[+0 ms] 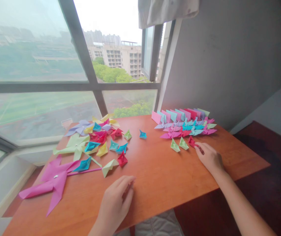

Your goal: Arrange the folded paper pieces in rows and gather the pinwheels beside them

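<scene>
My right hand [210, 158] pinches a small red paper boat [191, 141] at its near edge, on the right side of the table. Two pale green paper boats [175, 145] stand in line just left of it. Behind them are rows of folded paper cranes [184, 127] in pink, purple, blue and red. My left hand [117, 201] rests near the table's front edge, its fingers curled together with nothing visible in them. Closest to it lie a pale green folded paper boat [109, 167] and another red paper boat [122, 159].
Paper boats in several colours and paper pinwheels crowd the left side, with a large magenta pinwheel [56, 178] nearest. A lone blue boat [142, 134] sits mid-table [150, 170]. Folded paper pieces [179, 114] stand in a back row. Windows [120, 86] and a grey wall [216, 59] border the table.
</scene>
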`<action>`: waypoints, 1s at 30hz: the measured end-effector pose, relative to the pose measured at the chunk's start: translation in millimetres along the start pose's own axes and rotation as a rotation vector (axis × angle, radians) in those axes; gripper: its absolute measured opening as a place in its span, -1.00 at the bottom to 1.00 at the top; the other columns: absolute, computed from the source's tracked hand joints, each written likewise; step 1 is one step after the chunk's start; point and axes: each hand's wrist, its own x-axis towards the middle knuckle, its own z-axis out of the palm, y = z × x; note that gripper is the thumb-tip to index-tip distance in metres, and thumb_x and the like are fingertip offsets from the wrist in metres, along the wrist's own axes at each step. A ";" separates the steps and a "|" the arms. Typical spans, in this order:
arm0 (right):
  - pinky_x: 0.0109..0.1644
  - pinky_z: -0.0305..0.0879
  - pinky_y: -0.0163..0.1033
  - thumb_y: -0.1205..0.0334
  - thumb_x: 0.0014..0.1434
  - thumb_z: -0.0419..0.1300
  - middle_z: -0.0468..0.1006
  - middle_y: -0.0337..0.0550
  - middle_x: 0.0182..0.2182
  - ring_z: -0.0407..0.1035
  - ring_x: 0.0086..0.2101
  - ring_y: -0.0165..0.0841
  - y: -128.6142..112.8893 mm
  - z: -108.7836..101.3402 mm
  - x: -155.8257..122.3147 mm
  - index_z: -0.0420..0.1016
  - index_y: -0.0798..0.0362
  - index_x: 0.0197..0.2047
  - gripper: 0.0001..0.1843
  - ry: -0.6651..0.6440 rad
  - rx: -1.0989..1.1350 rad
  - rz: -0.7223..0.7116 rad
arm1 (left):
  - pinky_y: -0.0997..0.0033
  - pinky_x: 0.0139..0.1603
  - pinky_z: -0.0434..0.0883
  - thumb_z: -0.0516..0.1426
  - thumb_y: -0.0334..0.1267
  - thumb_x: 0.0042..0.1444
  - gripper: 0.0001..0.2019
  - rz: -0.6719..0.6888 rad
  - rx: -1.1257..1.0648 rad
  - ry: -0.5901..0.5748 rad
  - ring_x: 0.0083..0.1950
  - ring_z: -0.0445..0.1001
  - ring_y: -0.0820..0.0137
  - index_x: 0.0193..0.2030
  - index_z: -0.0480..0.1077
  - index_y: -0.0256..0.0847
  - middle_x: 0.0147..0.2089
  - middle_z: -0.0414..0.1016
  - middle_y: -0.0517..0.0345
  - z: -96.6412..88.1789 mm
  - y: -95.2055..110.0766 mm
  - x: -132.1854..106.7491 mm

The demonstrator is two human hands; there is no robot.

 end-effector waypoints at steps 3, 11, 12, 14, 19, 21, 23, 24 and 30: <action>-0.27 0.30 -0.31 0.12 0.30 0.05 0.62 -0.14 -0.25 0.47 -0.35 -0.37 0.9 0.4 0.1 0.56 0.03 -0.10 -0.70 0.004 0.016 0.000 | 0.45 -0.21 0.50 0.02 -0.41 0.25 -0.75 0.001 0.005 -0.002 -0.26 0.57 0.37 0.01 0.37 -0.10 -0.15 0.58 0.12 -0.2 0.7 0.1; -0.25 0.31 -0.31 0.14 0.31 0.05 0.62 -0.14 -0.24 0.48 -0.35 -0.37 0.3 -0.5 0.4 0.56 0.03 -0.11 -0.71 0.002 0.048 -0.005 | 0.46 -0.22 0.50 0.01 -0.41 0.25 -0.75 0.001 0.009 -0.005 -0.27 0.57 0.38 0.00 0.37 -0.11 -0.16 0.58 0.13 -0.7 0.1 0.3; -0.25 0.32 -0.30 0.14 0.31 0.05 0.62 -0.14 -0.24 0.48 -0.35 -0.36 -0.1 -0.7 0.5 0.56 0.03 -0.11 -0.71 0.001 0.051 -0.004 | 0.46 -0.23 0.50 0.01 -0.41 0.25 -0.75 0.003 0.008 -0.004 -0.28 0.57 0.38 0.00 0.38 -0.11 -0.16 0.58 0.13 -0.8 0.1 0.3; -0.24 0.32 -0.30 0.14 0.31 0.05 0.62 -0.14 -0.24 0.49 -0.34 -0.36 -0.8 -1.2 0.6 0.56 0.02 -0.11 -0.72 -0.003 0.054 -0.004 | 0.46 -0.24 0.50 0.01 -0.41 0.25 -0.75 0.004 0.005 -0.002 -0.28 0.57 0.38 0.00 0.38 -0.11 -0.16 0.58 0.13 -0.9 0.0 0.3; -0.24 0.32 -0.30 0.14 0.31 0.06 0.62 -0.16 -0.24 0.48 -0.33 -0.37 -1.3 -1.7 0.5 0.55 0.01 -0.10 -0.73 -0.011 0.050 0.000 | 0.47 -0.24 0.50 0.02 -0.41 0.24 -0.75 0.000 0.002 0.002 -0.28 0.57 0.39 0.00 0.39 -0.11 -0.16 0.58 0.14 -0.1 0.4 0.8; -0.24 0.32 -0.31 0.15 0.31 0.06 0.62 -0.16 -0.25 0.48 -0.35 -0.37 -1.3 -1.6 0.4 0.55 0.01 -0.10 -0.73 -0.010 0.044 0.000 | 0.48 -0.24 0.50 0.02 -0.41 0.23 -0.75 -0.002 -0.002 0.002 -0.28 0.57 0.39 0.00 0.39 -0.11 -0.16 0.58 0.14 -0.1 0.7 0.9; -0.26 0.31 -0.31 0.14 0.30 0.06 0.61 -0.16 -0.26 0.47 -0.36 -0.38 -1.6 -1.7 0.3 0.55 0.01 -0.11 -0.73 -0.009 0.038 0.002 | 0.49 -0.25 0.51 0.02 -0.41 0.23 -0.74 -0.004 -0.008 0.004 -0.28 0.58 0.39 -0.01 0.40 -0.11 -0.15 0.58 0.14 -0.2 0.8 0.7; -0.26 0.31 -0.31 0.14 0.30 0.06 0.61 -0.16 -0.26 0.47 -0.36 -0.37 -1.8 -1.9 0.3 0.55 0.01 -0.11 -0.73 -0.008 0.035 0.004 | 0.49 -0.25 0.51 0.02 -0.41 0.23 -0.74 -0.006 -0.010 0.004 -0.27 0.58 0.39 -0.01 0.40 -0.11 -0.15 0.59 0.14 -0.3 0.7 0.5; -0.30 0.30 -0.30 0.11 0.30 0.05 0.61 -0.14 -0.32 0.46 -0.41 -0.36 -4.4 -5.1 0.7 0.56 0.03 -0.10 -0.71 -0.006 0.039 0.026 | 0.48 -0.25 0.51 0.03 -0.39 0.23 -0.75 -0.014 -0.019 0.005 -0.27 0.58 0.37 -0.01 0.41 -0.11 -0.14 0.59 0.11 -0.6 -0.4 -0.2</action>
